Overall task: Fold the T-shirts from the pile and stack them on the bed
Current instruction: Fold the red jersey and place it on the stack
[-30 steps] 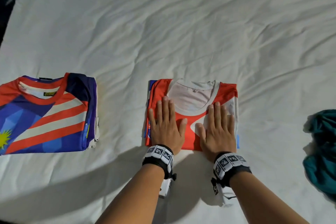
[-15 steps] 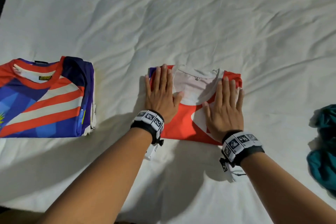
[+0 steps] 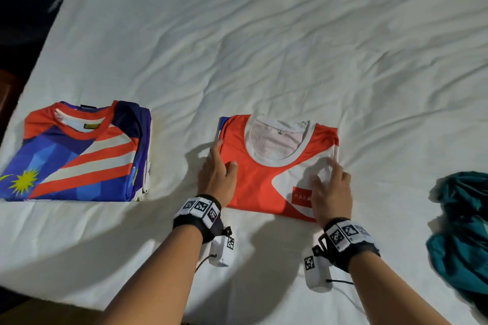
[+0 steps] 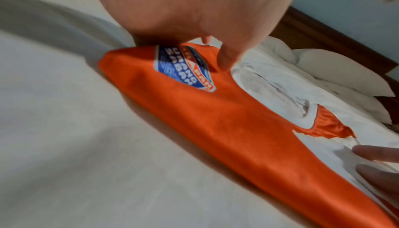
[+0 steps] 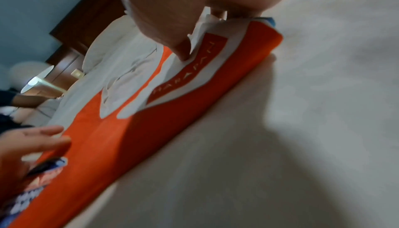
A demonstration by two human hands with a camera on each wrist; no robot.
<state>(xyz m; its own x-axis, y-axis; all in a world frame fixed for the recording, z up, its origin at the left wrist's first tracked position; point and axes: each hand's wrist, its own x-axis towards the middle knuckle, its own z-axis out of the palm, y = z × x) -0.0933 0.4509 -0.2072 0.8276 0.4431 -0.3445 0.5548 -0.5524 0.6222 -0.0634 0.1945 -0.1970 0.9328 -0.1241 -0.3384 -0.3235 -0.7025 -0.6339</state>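
A folded orange and white T-shirt (image 3: 258, 182) lies collar up in the middle of the white bed (image 3: 264, 47). My left hand (image 3: 224, 155) holds its left edge, thumb on top and fingers along the side. In the left wrist view the thumb of this hand (image 4: 215, 43) presses beside the blue badge on the T-shirt (image 4: 215, 120). My right hand (image 3: 323, 170) pinches the white cloth near the right edge, which wrinkles between thumb and fingers. The right wrist view shows the right hand (image 5: 194, 31) above the T-shirt (image 5: 121, 137). A folded blue and red jersey (image 3: 79, 155) lies to the left.
A crumpled teal garment (image 3: 464, 232) lies at the right edge of the bed. White pillows (image 4: 334, 71) and a dark wooden headboard (image 4: 313, 31) are at the far end. The bed's left side drops to a dark floor (image 3: 21, 8).
Both hands lay flat on top of the T-shirt before. They have now slid apart to its left and right edges, with the thumbs on top.
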